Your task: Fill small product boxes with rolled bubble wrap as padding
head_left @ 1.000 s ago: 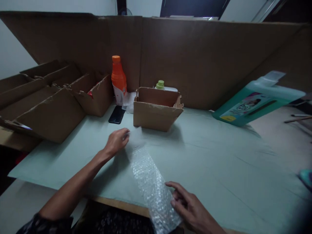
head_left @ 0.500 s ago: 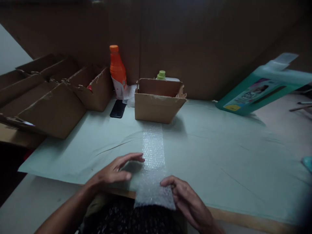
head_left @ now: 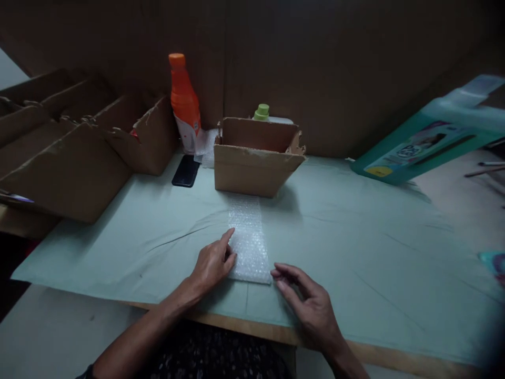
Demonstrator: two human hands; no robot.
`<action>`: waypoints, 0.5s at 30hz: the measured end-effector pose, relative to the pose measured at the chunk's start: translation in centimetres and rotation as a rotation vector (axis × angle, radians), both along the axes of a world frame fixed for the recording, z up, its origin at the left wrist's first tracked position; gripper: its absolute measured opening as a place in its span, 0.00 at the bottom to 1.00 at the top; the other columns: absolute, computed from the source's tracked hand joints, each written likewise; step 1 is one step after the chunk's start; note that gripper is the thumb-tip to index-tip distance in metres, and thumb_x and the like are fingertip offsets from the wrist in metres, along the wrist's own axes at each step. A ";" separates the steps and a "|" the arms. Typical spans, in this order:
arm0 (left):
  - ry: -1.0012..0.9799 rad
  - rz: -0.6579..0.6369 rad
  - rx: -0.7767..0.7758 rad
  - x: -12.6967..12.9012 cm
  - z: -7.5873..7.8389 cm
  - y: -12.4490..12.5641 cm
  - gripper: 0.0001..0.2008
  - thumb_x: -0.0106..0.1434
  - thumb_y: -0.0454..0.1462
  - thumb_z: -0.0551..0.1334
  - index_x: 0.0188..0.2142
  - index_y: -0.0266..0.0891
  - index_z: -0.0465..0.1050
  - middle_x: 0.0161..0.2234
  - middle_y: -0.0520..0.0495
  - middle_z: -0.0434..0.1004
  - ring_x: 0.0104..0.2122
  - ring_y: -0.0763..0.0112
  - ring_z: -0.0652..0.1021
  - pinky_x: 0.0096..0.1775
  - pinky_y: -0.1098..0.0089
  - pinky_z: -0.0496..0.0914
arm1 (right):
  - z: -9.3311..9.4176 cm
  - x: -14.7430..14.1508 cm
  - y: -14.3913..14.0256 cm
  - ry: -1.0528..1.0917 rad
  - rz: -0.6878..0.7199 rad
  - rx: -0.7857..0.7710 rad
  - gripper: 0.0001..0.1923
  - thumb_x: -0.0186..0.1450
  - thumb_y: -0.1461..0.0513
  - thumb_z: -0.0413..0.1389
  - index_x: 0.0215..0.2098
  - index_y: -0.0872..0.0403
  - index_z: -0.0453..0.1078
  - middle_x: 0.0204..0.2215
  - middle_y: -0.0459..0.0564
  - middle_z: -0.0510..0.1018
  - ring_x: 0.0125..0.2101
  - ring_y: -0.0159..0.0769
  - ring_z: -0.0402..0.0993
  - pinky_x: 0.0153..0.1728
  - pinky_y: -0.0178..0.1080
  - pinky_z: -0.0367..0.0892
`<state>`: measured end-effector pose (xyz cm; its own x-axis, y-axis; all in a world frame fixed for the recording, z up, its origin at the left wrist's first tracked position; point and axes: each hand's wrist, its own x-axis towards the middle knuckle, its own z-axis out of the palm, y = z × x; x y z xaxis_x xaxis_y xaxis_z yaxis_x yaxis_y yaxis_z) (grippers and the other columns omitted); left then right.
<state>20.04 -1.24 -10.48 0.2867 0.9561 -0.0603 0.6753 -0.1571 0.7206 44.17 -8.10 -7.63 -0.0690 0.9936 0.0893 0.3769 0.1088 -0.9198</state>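
A strip of clear bubble wrap (head_left: 252, 250) lies lengthwise on the pale green sheet, its near end squared off short of the table edge. The near part looks doubled over on itself. My left hand (head_left: 213, 263) rests at the strip's left edge, index finger stretched forward, thumb apart, holding nothing. Just off the strip's near right corner is my right hand (head_left: 307, 297), fingers loosely curved with a gap to the thumb and nothing in it. The strip's far end meets the base of a small open cardboard box (head_left: 248, 171).
Cardboard bins (head_left: 71, 173) stand at left, near a black phone (head_left: 185, 171) and an orange bottle (head_left: 185, 102). More bubble wrap (head_left: 207, 147) lies beside the box. A green-capped bottle (head_left: 261, 111) is behind it. A large green liquid jug (head_left: 418, 145) leans at right.
The near end of the bubble wrap, held by my right hand over the table edge, now lies flat on the sheet. My right hand has let go; my left has moved onto the strip's edge.
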 end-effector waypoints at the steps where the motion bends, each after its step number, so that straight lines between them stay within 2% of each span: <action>1: 0.030 0.002 0.015 0.0 -0.1 -0.1 0.33 0.62 0.34 0.59 0.67 0.38 0.58 0.33 0.50 0.81 0.30 0.68 0.78 0.36 0.68 0.71 | -0.1 0.1 0.1 -0.133 0.061 0.112 0.13 0.68 0.60 0.58 0.51 0.49 0.74 0.44 0.54 0.82 0.44 0.43 0.79 0.47 0.48 0.75; 4: 0.079 0.008 0.068 0.0 -0.6 -0.6 0.33 0.62 0.34 0.58 0.67 0.39 0.57 0.33 0.51 0.80 0.30 0.67 0.78 0.36 0.67 0.71 | -1.1 -0.2 0.8 -0.448 0.232 0.338 0.23 0.66 0.64 0.57 0.59 0.48 0.70 0.57 0.57 0.75 0.56 0.49 0.72 0.53 0.55 0.72; 7: 0.075 0.029 0.154 -0.3 -0.7 -1.0 0.32 0.63 0.34 0.58 0.67 0.39 0.56 0.34 0.49 0.80 0.31 0.66 0.78 0.38 0.65 0.73 | -2.2 -0.9 1.7 -0.621 0.307 0.407 0.24 0.65 0.68 0.55 0.59 0.49 0.70 0.61 0.58 0.72 0.60 0.51 0.69 0.52 0.57 0.72; 10: 0.006 0.024 0.329 -1.1 0.2 -1.8 0.30 0.65 0.38 0.61 0.66 0.41 0.59 0.47 0.41 0.78 0.45 0.59 0.78 0.47 0.58 0.74 | -2.5 -1.5 2.4 -0.642 0.323 0.440 0.20 0.68 0.69 0.52 0.54 0.49 0.73 0.55 0.57 0.78 0.56 0.48 0.73 0.49 0.55 0.73; 12: -0.049 -0.064 0.405 -1.7 1.2 -2.9 0.32 0.64 0.41 0.64 0.66 0.43 0.58 0.57 0.37 0.71 0.55 0.53 0.73 0.54 0.52 0.70 | -2.0 -1.7 2.6 -0.581 0.336 0.426 0.17 0.69 0.69 0.51 0.52 0.50 0.74 0.49 0.55 0.82 0.50 0.46 0.78 0.47 0.52 0.74; 13: -0.069 -0.119 0.405 -1.9 1.7 -3.6 0.33 0.64 0.41 0.65 0.66 0.44 0.58 0.58 0.37 0.70 0.56 0.52 0.72 0.56 0.51 0.69 | -1.6 -1.8 2.6 -0.538 0.347 0.392 0.16 0.70 0.68 0.50 0.52 0.51 0.74 0.46 0.54 0.83 0.47 0.44 0.79 0.46 0.51 0.75; 15: -0.102 -0.177 0.352 -2.2 2.2 -4.8 0.31 0.66 0.38 0.63 0.67 0.46 0.57 0.53 0.39 0.74 0.53 0.55 0.73 0.53 0.53 0.71 | -0.9 -2.0 2.6 -0.446 0.376 0.278 0.14 0.72 0.65 0.50 0.51 0.51 0.74 0.42 0.52 0.84 0.42 0.41 0.80 0.43 0.47 0.76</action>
<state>17.84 -6.02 -8.30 0.4364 0.8487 0.2988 0.5438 -0.5133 0.6639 42.21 -5.47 -8.54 -0.4982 0.8381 0.2224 0.6057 0.5199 -0.6023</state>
